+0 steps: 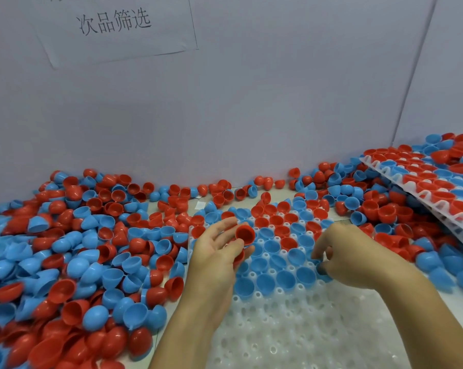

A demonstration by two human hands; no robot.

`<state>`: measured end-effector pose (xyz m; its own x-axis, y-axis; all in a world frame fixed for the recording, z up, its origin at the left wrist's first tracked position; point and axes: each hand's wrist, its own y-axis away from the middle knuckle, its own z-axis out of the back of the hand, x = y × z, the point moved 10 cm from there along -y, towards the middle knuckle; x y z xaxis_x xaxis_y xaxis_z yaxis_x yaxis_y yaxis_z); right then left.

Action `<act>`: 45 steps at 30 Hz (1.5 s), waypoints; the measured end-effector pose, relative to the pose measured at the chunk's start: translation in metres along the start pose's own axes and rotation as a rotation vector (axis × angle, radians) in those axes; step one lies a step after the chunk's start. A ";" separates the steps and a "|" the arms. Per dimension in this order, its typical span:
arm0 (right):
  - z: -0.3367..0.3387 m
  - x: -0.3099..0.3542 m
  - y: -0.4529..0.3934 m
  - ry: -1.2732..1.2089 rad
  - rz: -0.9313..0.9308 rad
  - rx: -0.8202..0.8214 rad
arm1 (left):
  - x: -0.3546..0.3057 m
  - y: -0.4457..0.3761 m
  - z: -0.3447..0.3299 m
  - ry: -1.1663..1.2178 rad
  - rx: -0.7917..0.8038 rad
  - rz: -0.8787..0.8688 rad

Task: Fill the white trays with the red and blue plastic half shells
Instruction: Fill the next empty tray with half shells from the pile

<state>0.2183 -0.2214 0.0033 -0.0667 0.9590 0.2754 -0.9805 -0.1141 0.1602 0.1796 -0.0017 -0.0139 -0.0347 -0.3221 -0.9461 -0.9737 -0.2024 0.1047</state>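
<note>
Head view: a bench is seen from above, with a person's two bare hands over a white tray.
Loose pile, left of frame: red and blue half shells are heaped at random against the wall, apparently kept within reach as stock.
Left hand: it is held palm up at centre frame; a red half shell is pinched at the fingertips, and at least one more red shell is cradled lower in the palm, probably as a ready supply.
White tray, centre to lower centre: its far rows are filled with red and blue shells, open side up; the near rows are not yet filled.
Right hand: the fingers are curled down at the tray's right edge and a blue half shell seems to be pressed or pinched there, judged as a seating move; the grip is partly hidden.
Filled trays, right edge of frame: they are stacked and tilted on the pile, seemingly set aside as done.
Paper sign, upper left: it is fixed to the wall.
</note>
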 end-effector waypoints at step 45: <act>0.019 0.047 0.006 -0.678 0.074 -0.323 | -0.051 0.001 0.024 -0.397 -0.129 -0.306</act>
<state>0.2126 -0.1821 0.0348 -0.1083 0.5702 0.8143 -0.9903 0.0097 -0.1385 0.1753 0.0368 0.0267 0.1403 0.1405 -0.9801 -0.9176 -0.3533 -0.1820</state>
